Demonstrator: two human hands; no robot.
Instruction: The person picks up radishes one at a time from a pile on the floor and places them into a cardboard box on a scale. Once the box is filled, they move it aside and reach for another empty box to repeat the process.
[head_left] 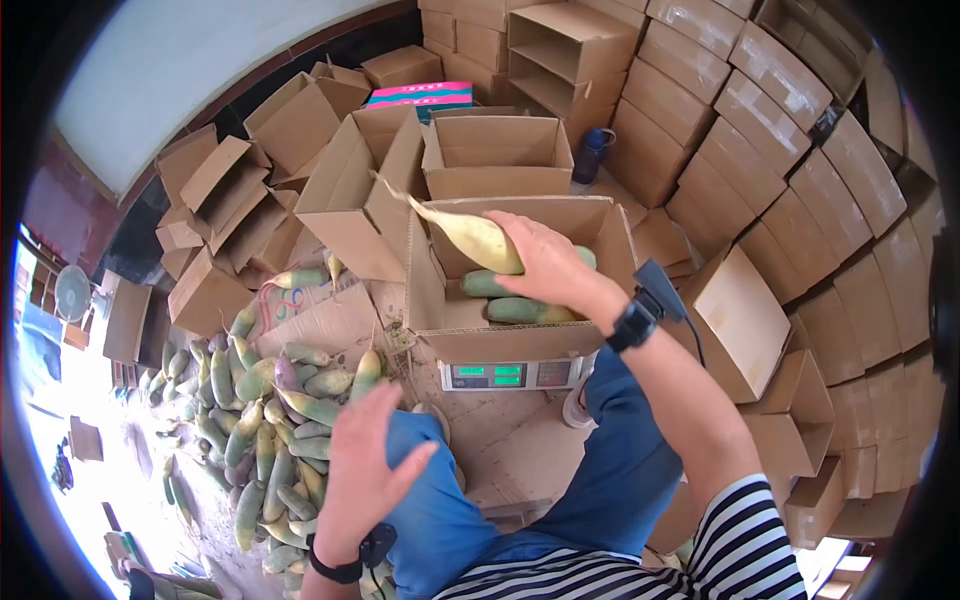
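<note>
My right hand (550, 262) is wrapped round a pale green-white radish (468, 236) with a long thin root, tilted over an open cardboard box (500, 346). Inside that box lie green radishes (528, 311), partly hidden beneath my hand. The box sits on a digital weighing scale (508, 376) with lit green displays. My left hand (362, 468) holds nothing, thumb and fingers apart, above my left knee. Beside it on the floor spreads a large pile of green radishes (265, 455), a radish tip (368, 364) showing just past my fingers.
Two open cardboard boxes (498, 180) (350, 225) stand behind the scale. A dark blue bottle (592, 155) is near a tall wall of stacked cartons (770, 150) on the right. More open boxes (225, 190) are heaped at the back left, near a pink and teal box (420, 95).
</note>
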